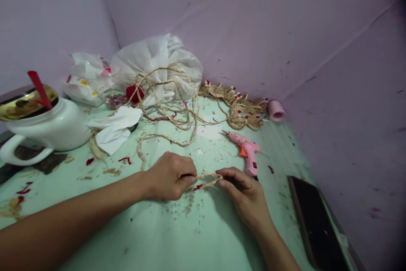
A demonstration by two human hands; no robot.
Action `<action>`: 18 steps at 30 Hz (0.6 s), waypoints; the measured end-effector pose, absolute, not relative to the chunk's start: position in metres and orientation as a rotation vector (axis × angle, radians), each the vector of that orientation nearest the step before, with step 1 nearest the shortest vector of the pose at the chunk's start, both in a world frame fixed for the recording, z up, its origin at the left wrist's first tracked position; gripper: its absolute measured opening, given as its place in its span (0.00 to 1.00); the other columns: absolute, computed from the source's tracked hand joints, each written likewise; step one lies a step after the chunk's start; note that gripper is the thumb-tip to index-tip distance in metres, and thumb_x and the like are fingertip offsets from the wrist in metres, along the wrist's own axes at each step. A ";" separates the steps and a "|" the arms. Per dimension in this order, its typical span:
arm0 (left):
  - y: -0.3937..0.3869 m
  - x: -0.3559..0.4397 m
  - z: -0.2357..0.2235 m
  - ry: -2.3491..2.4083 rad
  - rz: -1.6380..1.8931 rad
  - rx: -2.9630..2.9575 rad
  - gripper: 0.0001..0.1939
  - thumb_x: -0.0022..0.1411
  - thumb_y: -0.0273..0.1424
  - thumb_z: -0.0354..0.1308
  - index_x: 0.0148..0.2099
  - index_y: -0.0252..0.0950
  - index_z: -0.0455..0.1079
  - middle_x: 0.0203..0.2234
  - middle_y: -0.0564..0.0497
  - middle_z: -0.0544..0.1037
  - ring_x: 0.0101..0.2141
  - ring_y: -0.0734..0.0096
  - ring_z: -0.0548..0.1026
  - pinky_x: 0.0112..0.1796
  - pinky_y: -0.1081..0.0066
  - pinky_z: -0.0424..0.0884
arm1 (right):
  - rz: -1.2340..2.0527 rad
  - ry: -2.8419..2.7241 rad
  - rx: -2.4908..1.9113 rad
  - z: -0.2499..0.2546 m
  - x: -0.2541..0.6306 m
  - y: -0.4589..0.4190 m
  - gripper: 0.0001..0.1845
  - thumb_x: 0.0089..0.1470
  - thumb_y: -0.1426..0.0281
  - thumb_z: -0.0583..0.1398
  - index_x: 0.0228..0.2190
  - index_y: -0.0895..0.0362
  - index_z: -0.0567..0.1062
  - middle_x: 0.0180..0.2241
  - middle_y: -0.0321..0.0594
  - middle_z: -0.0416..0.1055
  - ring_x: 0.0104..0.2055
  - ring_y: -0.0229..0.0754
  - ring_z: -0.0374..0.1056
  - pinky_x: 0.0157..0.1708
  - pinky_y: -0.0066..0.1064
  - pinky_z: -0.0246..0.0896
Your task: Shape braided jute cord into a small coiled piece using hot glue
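Between my hands a tan braided cord [207, 175] is bent into a narrow loop, with a bit of red yarn [197, 187] on its lower strand. My left hand [173, 176] is closed on the cord at the loop's left end. Thumb and fingertips of my right hand [242, 190] pinch the bend at the right. From behind my left hand the cord's long tail [158, 135] runs to loose coils at the back. Just beyond my right hand a pink glue gun [245, 148] lies with its nozzle pointing left.
Flower-shaped braided pieces [245, 112] with red and white pins lie against the wall, beside a pink ribbon roll [276, 111]. A white plastic bag [158, 59], crumpled tissue [119, 129] and a white mug [63, 125] stand left. A dark phone [317, 224] lies at right.
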State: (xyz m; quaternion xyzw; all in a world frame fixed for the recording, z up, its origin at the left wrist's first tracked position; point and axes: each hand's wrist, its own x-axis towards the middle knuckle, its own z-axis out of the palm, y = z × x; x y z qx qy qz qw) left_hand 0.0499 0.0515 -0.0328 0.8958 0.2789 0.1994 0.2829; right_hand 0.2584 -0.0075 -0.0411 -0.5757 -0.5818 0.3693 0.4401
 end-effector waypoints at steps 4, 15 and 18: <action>0.052 0.049 -0.027 0.725 0.520 2.386 0.13 0.59 0.30 0.47 0.28 0.33 0.70 0.21 0.52 0.71 0.22 0.76 0.66 0.26 0.76 0.59 | 0.928 -1.371 -1.458 -0.042 0.257 -0.008 0.04 0.45 0.68 0.63 0.28 0.53 0.78 0.27 0.35 0.74 0.30 0.39 0.68 0.31 0.28 0.63; 0.031 0.058 -0.024 0.835 1.033 2.324 0.06 0.51 0.26 0.54 0.35 0.32 0.67 0.34 0.45 0.72 0.33 0.68 0.71 0.34 0.70 0.67 | 0.842 -1.401 -1.412 -0.038 0.248 -0.014 0.03 0.47 0.71 0.63 0.28 0.51 0.77 0.27 0.33 0.72 0.31 0.36 0.67 0.31 0.26 0.62; 0.027 0.059 -0.026 0.816 1.107 2.369 0.03 0.50 0.24 0.55 0.31 0.33 0.66 0.34 0.45 0.72 0.33 0.68 0.71 0.33 0.70 0.67 | 0.803 -1.403 -1.386 -0.037 0.246 -0.015 0.04 0.48 0.72 0.62 0.29 0.51 0.76 0.29 0.33 0.73 0.33 0.37 0.67 0.34 0.26 0.62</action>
